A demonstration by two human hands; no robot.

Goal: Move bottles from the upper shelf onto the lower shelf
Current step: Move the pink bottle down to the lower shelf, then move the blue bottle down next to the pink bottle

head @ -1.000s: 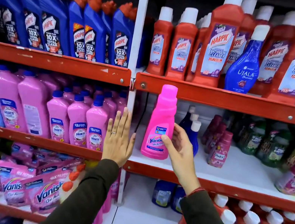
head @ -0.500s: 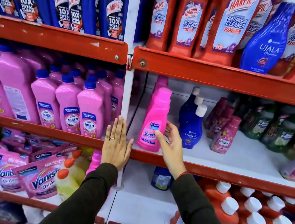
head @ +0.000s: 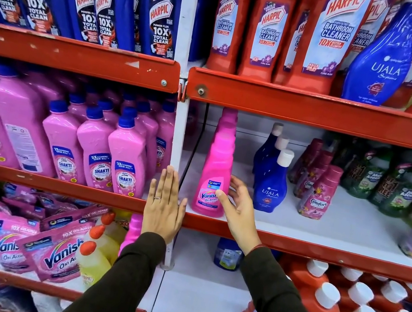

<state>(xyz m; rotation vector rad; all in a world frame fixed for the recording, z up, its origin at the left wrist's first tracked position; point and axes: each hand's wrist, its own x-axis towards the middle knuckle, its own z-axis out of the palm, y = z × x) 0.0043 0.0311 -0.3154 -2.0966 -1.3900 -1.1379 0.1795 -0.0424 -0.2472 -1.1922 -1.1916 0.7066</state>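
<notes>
Right hand (head: 237, 211) half-open, thumb against pink bottle (head: 214, 176)

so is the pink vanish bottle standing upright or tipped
Upright: the pink plastic Vanish bottle stands on its base on the white shelf, cap up.

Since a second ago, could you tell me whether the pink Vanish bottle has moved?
Yes. The pink Vanish bottle has come down onto the white shelf beside the white upright post; earlier it was raised.
</notes>
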